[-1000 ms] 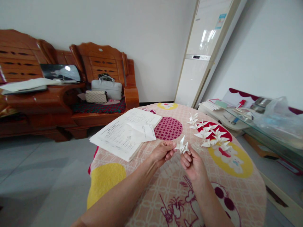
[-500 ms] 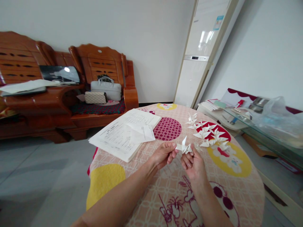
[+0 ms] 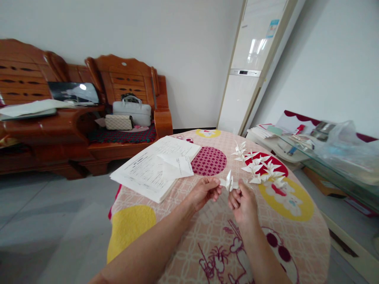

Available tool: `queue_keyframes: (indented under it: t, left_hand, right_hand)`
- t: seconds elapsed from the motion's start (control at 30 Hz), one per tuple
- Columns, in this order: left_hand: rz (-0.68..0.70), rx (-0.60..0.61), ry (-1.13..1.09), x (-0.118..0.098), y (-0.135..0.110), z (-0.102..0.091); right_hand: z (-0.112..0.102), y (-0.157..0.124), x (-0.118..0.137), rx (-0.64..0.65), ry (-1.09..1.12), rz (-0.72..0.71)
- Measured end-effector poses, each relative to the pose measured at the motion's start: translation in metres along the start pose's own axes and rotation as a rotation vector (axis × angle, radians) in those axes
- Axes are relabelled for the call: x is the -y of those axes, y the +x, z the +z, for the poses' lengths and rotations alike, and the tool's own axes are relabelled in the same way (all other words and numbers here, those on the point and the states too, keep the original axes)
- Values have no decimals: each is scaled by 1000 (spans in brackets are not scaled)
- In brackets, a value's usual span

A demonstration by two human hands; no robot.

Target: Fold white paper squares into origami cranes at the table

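A white folded paper crane [image 3: 229, 182] is held above the table between my two hands, its middle part pointing up. My left hand [image 3: 206, 190] pinches one wing at the left. On the opposite side, my right hand [image 3: 242, 199] grips the other wing between thumb and bent fingers, which cover part of it. Just beyond the right hand, several finished paper cranes [image 3: 260, 163] lie grouped on the tablecloth. A stack of printed paper [image 3: 142, 173] lies to the left of my hands, with a loose folded sheet [image 3: 177, 167] on top.
The round table wears a patterned tablecloth [image 3: 183, 244]. At right stands a glass-topped cabinet [image 3: 310, 159] with papers and a plastic bag [image 3: 345, 138]. Behind are a wooden sofa [image 3: 124, 75] holding a grey bag [image 3: 133, 112], and a tall white air conditioner [image 3: 242, 86].
The wings of the crane are now drawn out straighter to both sides, and its body stands narrower and more upright. My right hand has turned slightly; the left has barely moved.
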State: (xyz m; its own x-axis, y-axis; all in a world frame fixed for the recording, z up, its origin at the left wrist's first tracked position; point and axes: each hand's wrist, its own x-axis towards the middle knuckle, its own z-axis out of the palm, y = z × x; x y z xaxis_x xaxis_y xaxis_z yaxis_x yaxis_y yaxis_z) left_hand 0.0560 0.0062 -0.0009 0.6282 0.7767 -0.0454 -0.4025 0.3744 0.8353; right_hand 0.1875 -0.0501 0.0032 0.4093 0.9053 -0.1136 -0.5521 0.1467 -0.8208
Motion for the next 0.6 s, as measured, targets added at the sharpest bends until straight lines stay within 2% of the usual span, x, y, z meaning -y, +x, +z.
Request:
queue_keyframes:
  t: [0.1, 0.23, 0.3, 0.4, 0.5, 0.6]
  left_hand:
    - [108, -115, 131, -6, 3, -7]
    - [370, -287, 441, -16, 3, -12]
    - [454, -258, 596, -21, 0, -12]
    - [561, -135, 803, -25, -4, -11]
    - [639, -65, 870, -24, -5, -10]
    - [651, -42, 867, -22, -4, -9]
  right_hand:
    - [4, -2, -1, -62, -134, -128]
    - [3, -1, -6, -118, -283, -215]
    - [0, 1, -8, -121, -334, -230]
    - [-5, 3, -12, -105, -381, -237]
    - [-7, 4, -13, -80, -403, -226]
    - [-8, 4, -14, -60, -415, -213]
